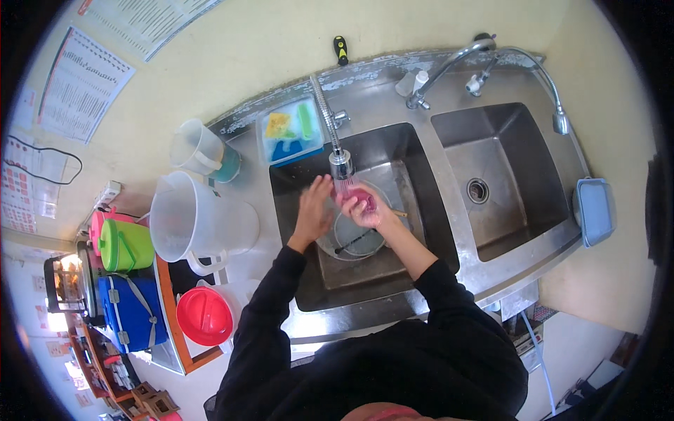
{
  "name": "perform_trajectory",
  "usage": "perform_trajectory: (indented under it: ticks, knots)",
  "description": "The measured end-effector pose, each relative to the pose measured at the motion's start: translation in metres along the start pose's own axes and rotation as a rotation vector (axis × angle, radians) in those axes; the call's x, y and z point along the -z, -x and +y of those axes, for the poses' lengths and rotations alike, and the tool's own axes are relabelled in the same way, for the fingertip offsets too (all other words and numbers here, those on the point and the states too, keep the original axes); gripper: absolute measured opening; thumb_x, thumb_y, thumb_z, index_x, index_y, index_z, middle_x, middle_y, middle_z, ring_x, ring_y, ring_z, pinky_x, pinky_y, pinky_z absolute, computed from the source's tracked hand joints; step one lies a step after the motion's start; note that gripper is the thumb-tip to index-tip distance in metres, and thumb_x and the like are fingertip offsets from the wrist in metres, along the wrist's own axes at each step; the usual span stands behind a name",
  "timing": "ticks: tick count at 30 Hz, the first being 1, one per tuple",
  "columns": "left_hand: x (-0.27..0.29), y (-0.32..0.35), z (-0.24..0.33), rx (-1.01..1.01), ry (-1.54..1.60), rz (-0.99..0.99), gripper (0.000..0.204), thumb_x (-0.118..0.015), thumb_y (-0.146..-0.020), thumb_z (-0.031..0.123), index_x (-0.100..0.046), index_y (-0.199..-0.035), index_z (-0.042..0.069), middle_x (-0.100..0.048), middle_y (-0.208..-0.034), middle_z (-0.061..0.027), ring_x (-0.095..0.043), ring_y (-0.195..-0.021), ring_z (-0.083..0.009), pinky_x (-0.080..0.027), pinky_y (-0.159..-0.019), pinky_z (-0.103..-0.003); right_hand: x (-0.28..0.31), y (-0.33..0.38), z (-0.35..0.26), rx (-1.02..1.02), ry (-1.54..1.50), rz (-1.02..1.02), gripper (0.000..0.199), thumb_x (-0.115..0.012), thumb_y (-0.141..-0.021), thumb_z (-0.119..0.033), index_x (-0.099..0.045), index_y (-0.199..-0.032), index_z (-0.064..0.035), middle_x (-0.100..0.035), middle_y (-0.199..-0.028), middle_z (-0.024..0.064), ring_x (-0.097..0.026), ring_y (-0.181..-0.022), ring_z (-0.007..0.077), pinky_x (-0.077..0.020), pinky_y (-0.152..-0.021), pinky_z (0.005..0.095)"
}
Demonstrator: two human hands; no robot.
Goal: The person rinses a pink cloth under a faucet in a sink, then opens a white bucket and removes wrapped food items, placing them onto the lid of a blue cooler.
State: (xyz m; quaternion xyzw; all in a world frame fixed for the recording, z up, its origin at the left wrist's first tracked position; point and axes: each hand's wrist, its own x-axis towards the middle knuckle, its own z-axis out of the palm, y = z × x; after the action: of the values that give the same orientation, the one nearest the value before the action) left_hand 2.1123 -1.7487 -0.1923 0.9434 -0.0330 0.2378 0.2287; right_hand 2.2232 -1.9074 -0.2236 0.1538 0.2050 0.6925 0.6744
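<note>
- The person's right hand [367, 205] is curled around a small pinkish-red rounded object [362, 194], partly hidden by the fingers; its exact kind cannot be told.
- That object sits in the stream, directly below a ribbed chrome spray tap [341, 163]; there is little room above the grip.
- Just left of the grip, the left hand [315, 205] has its fingers extended and loosely spread, with nothing visible in it.
- Beneath the grip, a round, clear container [366, 243] stands in a dark stainless-steel left basin [344, 277]; a thin black stick [351, 243] shows within its outline.
- Bare basin floor lies nearer the body than the container, between the forearms, up to the near rim.
- Right of the grip, past the basin's wall and a steel divider [449, 196], the stainless-steel right basin [505, 161] offers clear room.
- Left of the grip, beyond the basin's left edge, a large translucent plastic pitcher [184, 214] crowds the counter.
- Up and left, a clear box of sponges [262, 140] borders the rim.
</note>
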Motion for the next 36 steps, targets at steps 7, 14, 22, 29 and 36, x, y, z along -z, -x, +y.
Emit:
perform_trajectory:
  ticks: [7,14,22,29,36]
  knots:
    - [-0.025,-0.037,-0.010,-0.425,0.126,-0.402,0.049,-0.060,-0.076,0.011,-0.050,-0.124,0.014,-0.051,-0.125,-0.0101,-0.051,-0.112,-0.0331,-0.043,-0.094,-0.041,0.013,0.015,-0.016,-0.380,0.320,0.355,0.024,-0.065,-0.084,-0.026,-0.058,-0.093,-0.0047,-0.056,-0.086,0.0092,-0.049,-0.051,0.0074,-0.0438,-0.037,0.0136]
    - [-0.055,-0.031,-0.047,-0.466,0.013,-0.476,0.033,-0.059,-0.075,0.010,-0.055,-0.107,0.009,-0.059,-0.107,-0.0137,-0.060,-0.096,-0.0332,-0.048,-0.082,-0.042,0.020,-0.009,-0.029,0.238,2.178,0.708,0.020,-0.070,-0.073,-0.012,-0.061,-0.090,-0.0083,-0.061,-0.072,0.0081,-0.054,-0.047,0.0161,-0.0455,-0.040,0.0287]
    - [-0.086,0.001,-0.055,-0.137,0.129,-0.407,0.018,-0.062,-0.074,0.015,-0.061,-0.087,0.003,-0.062,-0.087,-0.0211,-0.060,-0.086,-0.0389,-0.049,-0.074,-0.044,0.004,-0.015,-0.019,0.358,3.244,0.745,0.027,-0.061,-0.075,-0.014,-0.054,-0.100,-0.0061,-0.063,-0.069,0.0164,-0.064,-0.059,0.0337,-0.0518,-0.053,0.0441]
    - [-0.054,-0.018,0.026,0.332,0.519,-0.368,0.019,-0.062,-0.078,0.016,-0.064,-0.089,0.001,-0.066,-0.080,-0.0177,-0.062,-0.074,-0.0335,-0.048,-0.067,-0.038,-0.024,-0.002,-0.034,0.467,3.543,0.245,0.023,-0.051,-0.081,-0.019,-0.049,-0.101,-0.0075,-0.061,-0.065,0.0145,-0.063,-0.054,0.0322,-0.0478,-0.043,0.0448]
    - [-0.058,-0.006,0.039,1.331,1.161,-0.332,0.014,-0.062,-0.065,0.000,-0.051,-0.060,0.007,-0.042,-0.055,0.0015,-0.035,-0.042,-0.0102,-0.022,-0.038,-0.027,-0.012,-0.013,-0.045,0.435,3.487,0.145,0.021,-0.051,-0.082,-0.024,-0.053,-0.097,-0.0108,-0.063,-0.066,0.0137,-0.064,-0.058,0.0329,-0.0474,-0.047,0.0457]
